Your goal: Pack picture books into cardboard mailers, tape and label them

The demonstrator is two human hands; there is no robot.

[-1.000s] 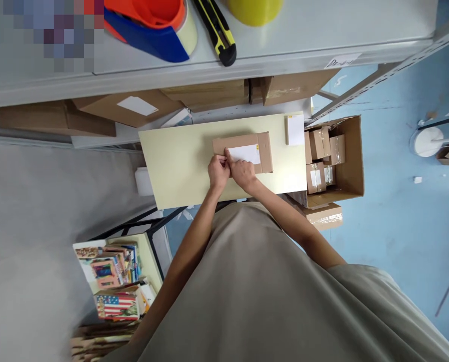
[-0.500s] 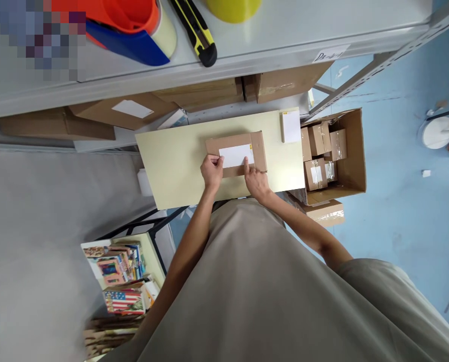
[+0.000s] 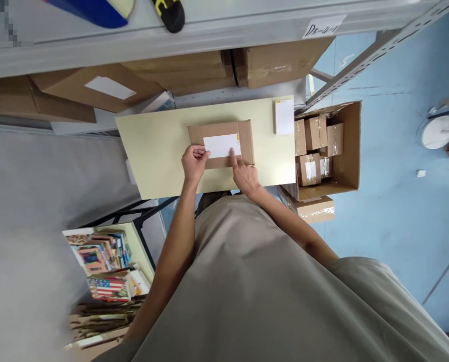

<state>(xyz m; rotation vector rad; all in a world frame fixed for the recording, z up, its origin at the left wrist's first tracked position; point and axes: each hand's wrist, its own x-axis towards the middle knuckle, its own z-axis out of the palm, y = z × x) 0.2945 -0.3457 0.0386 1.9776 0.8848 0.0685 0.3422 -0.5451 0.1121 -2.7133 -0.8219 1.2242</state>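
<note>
A flat brown cardboard box (image 3: 224, 129) lies on the pale yellow tabletop (image 3: 156, 166). On its upper face is a white label (image 3: 219, 145) with a small yellow mark at one corner. My left hand (image 3: 194, 162) is at the label's left end, thumb and fingers pinched together at its lower corner. My right hand (image 3: 245, 173) rests over the box's near edge. Its index finger is stretched out and presses on the right part of the label, while the other fingers are curled. The pinched edge is partly hidden under my left fingers.
A stack of white labels (image 3: 283, 116) sits at the table's right end. Beside it, a large open carton (image 3: 354, 146) holds several small taped boxes. Behind the table runs a grey shelf (image 3: 216, 30) with a box cutter (image 3: 171, 15). Books (image 3: 107, 251) lie lower left.
The view has shifted, so the table, box and shelf appear farther left and higher. Both hands keep their places at the label, with little visible movement against the box.
</note>
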